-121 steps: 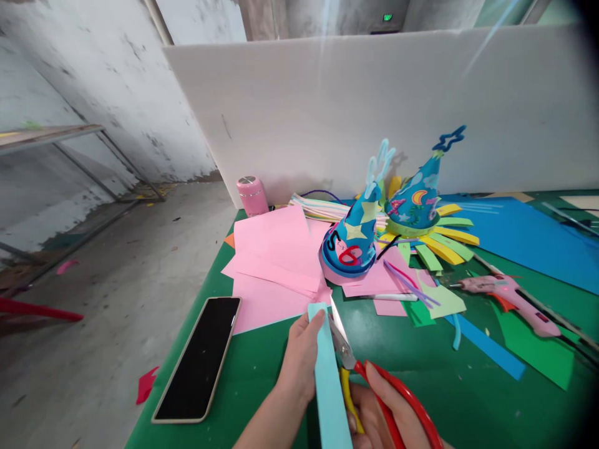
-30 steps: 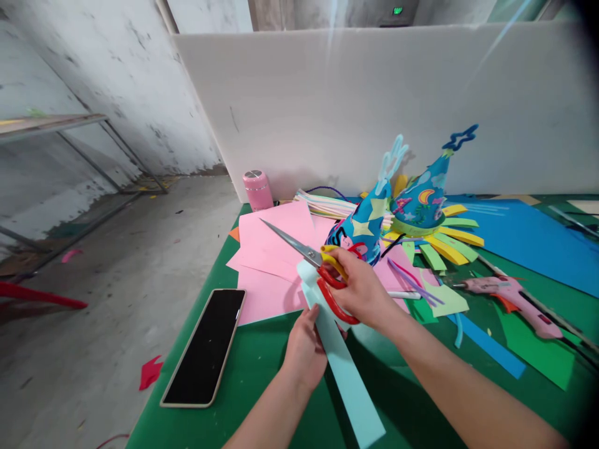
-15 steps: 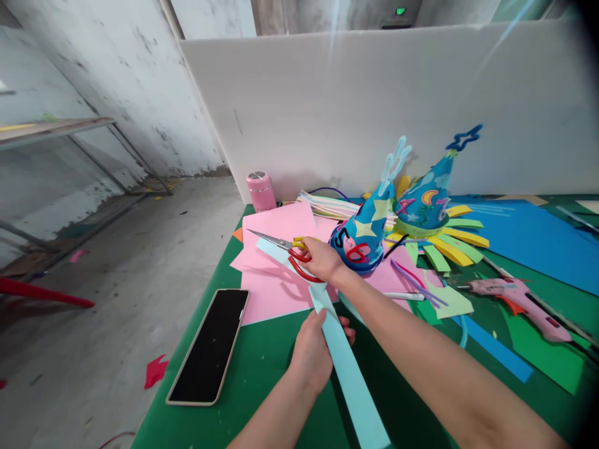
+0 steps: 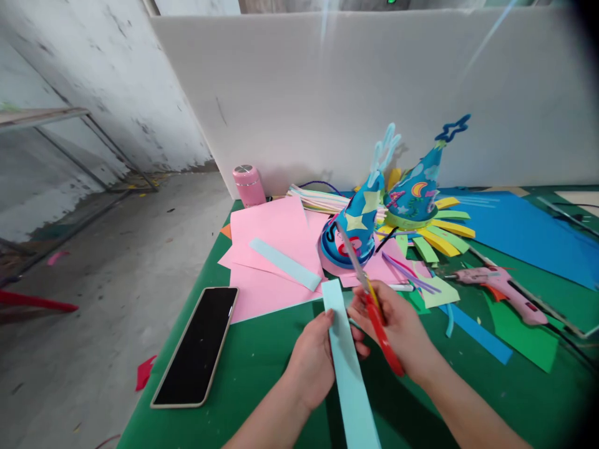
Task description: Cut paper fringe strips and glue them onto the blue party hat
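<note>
1. To the right of the black phone (image 4: 196,349), we see a long pale blue strip (image 4: 349,355), its long axis running away from us, the near end slanting slightly right.
2. Right of the phone, our left hand (image 4: 312,362) grasps the strip near its far end and is the nearer hand.
3. Farther right of the phone, just beside the strip, our right hand (image 4: 402,330) grips red-and-yellow scissors (image 4: 384,343), blades pointing away from us.
4. Beyond the phone, to its right, a short pale blue strip (image 4: 285,264) lies on pink sheets (image 4: 271,224).
5. Farther beyond the phone, rightward, we see two blue cone hats (image 4: 362,215) (image 4: 416,190).
</note>
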A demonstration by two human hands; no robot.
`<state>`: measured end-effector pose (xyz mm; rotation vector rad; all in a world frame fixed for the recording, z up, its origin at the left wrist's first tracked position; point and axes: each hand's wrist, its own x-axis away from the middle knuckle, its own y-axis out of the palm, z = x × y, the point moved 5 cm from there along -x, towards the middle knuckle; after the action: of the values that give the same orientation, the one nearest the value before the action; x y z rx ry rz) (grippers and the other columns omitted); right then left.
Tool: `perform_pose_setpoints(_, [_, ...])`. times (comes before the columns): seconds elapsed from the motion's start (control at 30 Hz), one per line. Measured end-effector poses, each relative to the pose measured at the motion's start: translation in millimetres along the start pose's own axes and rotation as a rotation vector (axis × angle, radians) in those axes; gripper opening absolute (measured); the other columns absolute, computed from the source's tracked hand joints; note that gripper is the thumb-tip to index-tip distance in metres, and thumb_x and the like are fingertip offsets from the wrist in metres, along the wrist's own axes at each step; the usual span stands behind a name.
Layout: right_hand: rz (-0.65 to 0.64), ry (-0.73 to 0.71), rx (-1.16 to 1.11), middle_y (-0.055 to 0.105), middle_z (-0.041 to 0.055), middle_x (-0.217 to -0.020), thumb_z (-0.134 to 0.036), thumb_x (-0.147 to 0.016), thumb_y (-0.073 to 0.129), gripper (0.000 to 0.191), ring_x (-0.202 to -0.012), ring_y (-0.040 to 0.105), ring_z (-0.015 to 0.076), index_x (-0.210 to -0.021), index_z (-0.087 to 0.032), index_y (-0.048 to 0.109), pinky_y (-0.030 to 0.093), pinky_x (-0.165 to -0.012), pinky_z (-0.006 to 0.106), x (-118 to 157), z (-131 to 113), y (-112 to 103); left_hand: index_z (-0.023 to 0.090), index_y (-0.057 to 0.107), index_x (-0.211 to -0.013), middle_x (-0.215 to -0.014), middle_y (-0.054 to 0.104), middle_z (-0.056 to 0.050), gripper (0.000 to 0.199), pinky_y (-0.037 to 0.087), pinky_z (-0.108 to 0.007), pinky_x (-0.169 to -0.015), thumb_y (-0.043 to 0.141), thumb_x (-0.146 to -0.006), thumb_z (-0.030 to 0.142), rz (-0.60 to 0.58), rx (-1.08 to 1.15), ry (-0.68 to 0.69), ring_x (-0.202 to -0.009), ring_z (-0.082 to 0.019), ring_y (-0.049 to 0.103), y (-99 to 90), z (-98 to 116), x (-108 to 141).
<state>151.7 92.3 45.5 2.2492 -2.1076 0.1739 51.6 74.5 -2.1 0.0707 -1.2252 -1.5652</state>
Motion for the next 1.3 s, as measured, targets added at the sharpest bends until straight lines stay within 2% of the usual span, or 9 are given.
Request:
perform_pose_setpoints(0.1, [0.088,0.15,-0.201,0.054,-0.0011,-0.067,-0.041,-0.058,0.068,0.031,-0.064,0.056,0.0141,-0.077,-0.021,0.054,0.05,-0.067,0.029,32,16,-24,0.011,0.052,-0.094,-0.066,0.061,-0.008,0.024,0.046,-0.036,-0.067,0.038,-0.083,0.027,-0.01,0.026,0.061,-0.06,-0.02,0.06,1.3,17,2])
perform_pose_setpoints(0.17, [0.094,0.297,-0.272,0.056,0.0023,-0.073,-0.046,-0.054,0.069,0.035,-0.069,0.056,0.0162,-0.076,-0.021,0.058,0.048,-0.071,0.03,51,31,-32,0.012,0.052,-0.096,-0.069,0.061,-0.007,0.024,0.046,-0.038,-0.069,0.038,-0.084,0.026,0.02,0.042,0.136,-0.061,-0.019,0.06,0.5,32,3])
perform_pose_setpoints(0.23, [0.119,0.37,-0.249,0.056,0.0025,-0.073,-0.043,-0.053,0.071,0.034,-0.069,0.054,0.0157,-0.077,-0.022,0.06,0.047,-0.069,0.028,65,42,-37,0.011,0.053,-0.095,-0.071,0.061,-0.008,0.025,0.047,-0.037,-0.07,0.037,-0.084,0.026,0.029,0.055,0.176,-0.062,-0.018,0.06,1.2,43,2])
perform_pose_setpoints(0.33, [0.097,0.313,-0.177,0.05,-0.0012,-0.064,-0.039,-0.057,0.07,0.028,-0.061,0.048,0.0126,-0.074,-0.022,0.057,0.043,-0.059,0.024,73,47,-33,0.009,0.054,-0.089,-0.071,0.06,-0.008,0.025,0.047,-0.034,-0.069,0.037,-0.084,0.026,0.02,0.073,0.19,-0.062,-0.017,0.059,4.6,49,0])
perform_pose_setpoints(0.5, [-0.03,0.258,-0.164,0.049,-0.0013,-0.069,-0.041,-0.068,0.061,0.025,-0.059,0.042,0.0098,-0.077,-0.02,0.05,0.034,-0.052,0.021,69,38,-15,0.009,0.055,-0.083,-0.071,0.059,-0.008,0.024,0.047,-0.033,-0.067,0.037,-0.084,0.025,-0.025,0.092,0.18,-0.061,-0.015,0.057,14.5,45,-3])
perform_pose_setpoints(0.77, [-0.047,0.334,-0.256,0.044,-0.0044,-0.064,-0.048,-0.06,0.065,0.039,-0.047,0.031,0.0034,-0.078,-0.018,0.049,0.021,-0.041,0.016,66,36,-5,0.01,0.054,-0.08,-0.069,0.058,-0.006,0.024,0.046,-0.031,-0.065,0.034,-0.085,0.023,-0.061,0.133,0.189,-0.058,-0.014,0.056,18.1,48,-5])
perform_pose_setpoints(0.93, [-0.021,0.405,-0.31,0.045,-0.0031,-0.066,-0.051,-0.056,0.067,0.045,-0.047,0.034,0.0044,-0.08,-0.017,0.051,0.022,-0.04,0.017,66,41,-3,0.01,0.055,-0.079,-0.068,0.057,-0.006,0.024,0.046,-0.031,-0.065,0.036,-0.084,0.023,-0.072,0.141,0.199,-0.057,-0.014,0.056,15.3,49,-8])
perform_pose_setpoints(1.13, [-0.034,0.311,-0.284,0.045,-0.0031,-0.066,-0.046,-0.059,0.067,0.037,-0.051,0.034,0.0057,-0.077,-0.017,0.051,0.024,-0.043,0.018,65,39,-3,0.01,0.055,-0.079,-0.068,0.056,-0.005,0.021,0.047,-0.03,-0.063,0.039,-0.083,0.023,-0.105,0.151,0.207,-0.057,-0.013,0.054,17.0,49,-7])
perform_pose_setpoints(1.3, [-0.054,0.257,-0.196,0.041,-0.0049,-0.061,-0.039,-0.062,0.066,0.03,-0.053,0.033,0.0074,-0.074,-0.018,0.049,0.025,-0.046,0.019,62,35,-3,0.009,0.056,-0.079,-0.069,0.057,-0.007,0.021,0.048,-0.031,-0.065,0.039,-0.082,0.022,-0.054,0.132,0.217,-0.06,-0.015,0.056,16.8,50,-6])
